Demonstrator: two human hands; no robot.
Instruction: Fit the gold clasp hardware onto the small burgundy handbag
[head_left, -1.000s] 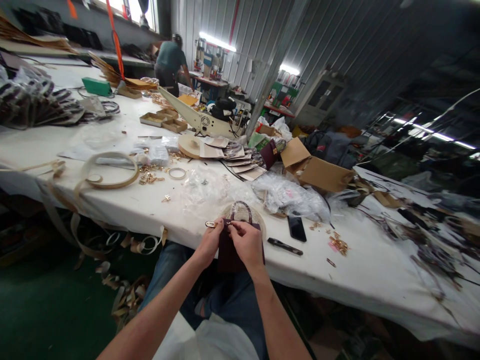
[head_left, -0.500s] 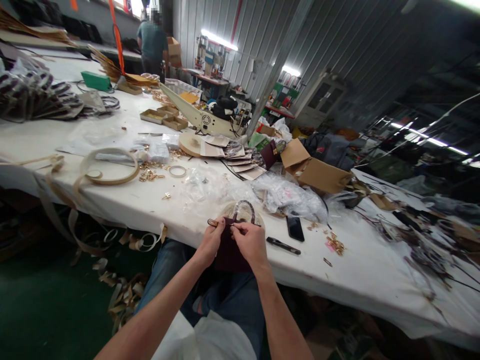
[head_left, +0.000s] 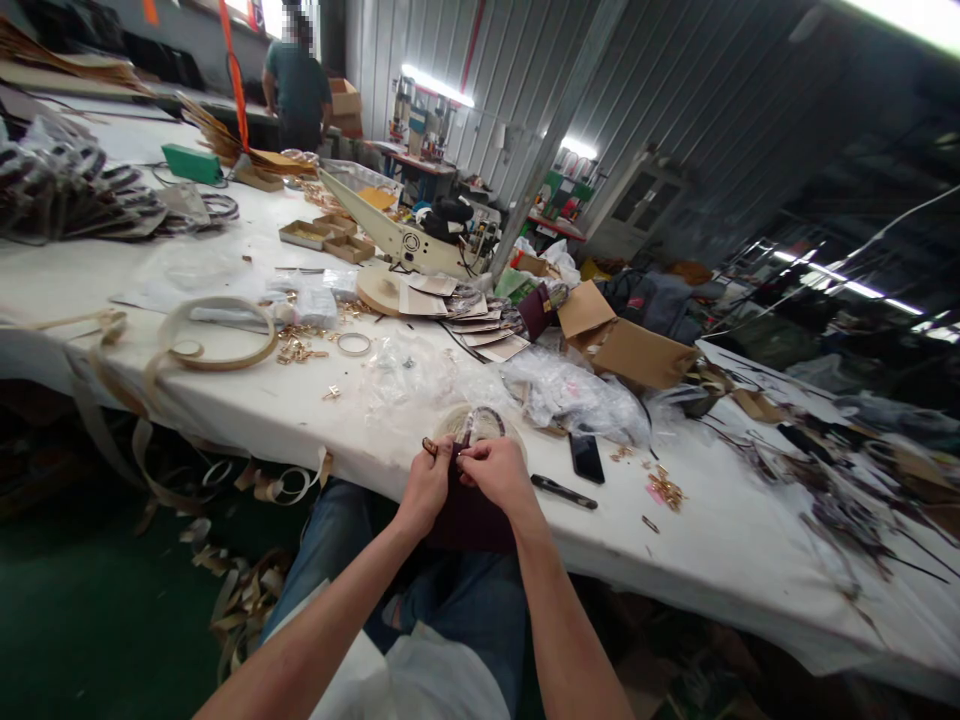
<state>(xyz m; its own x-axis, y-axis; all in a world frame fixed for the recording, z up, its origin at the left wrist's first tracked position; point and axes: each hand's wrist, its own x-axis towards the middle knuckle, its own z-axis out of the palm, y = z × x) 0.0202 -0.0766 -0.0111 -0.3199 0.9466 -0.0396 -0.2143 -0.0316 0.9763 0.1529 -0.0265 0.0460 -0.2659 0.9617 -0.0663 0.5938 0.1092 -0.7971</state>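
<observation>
A dark maroon handbag (head_left: 471, 522) hangs at the table's front edge, over my lap. Its looped handle (head_left: 496, 420) has clear wrapping and rises behind my fingers. My left hand (head_left: 427, 488) is closed on the bag's upper left edge. From its fingers sticks a narrow strap end with a gold-coloured metal fitting (head_left: 429, 446). My right hand (head_left: 496, 470) pinches at the bag's top, with its fingertips close against the left ones. Whatever small part lies between the right fingertips is hidden.
A black phone (head_left: 586, 458) and a dark slim cutter-like tool (head_left: 564, 491) lie to the right, near gold fittings (head_left: 666, 490). Clear plastic (head_left: 577, 390) and a cardboard box (head_left: 637, 350) are behind. Tape rolls (head_left: 225, 335) lie left. A person (head_left: 298, 85) stands far back.
My right hand has turned and drawn slightly left, closer to the left hand. The fitting at my left fingers has tilted. The person at the back has shifted a little.
</observation>
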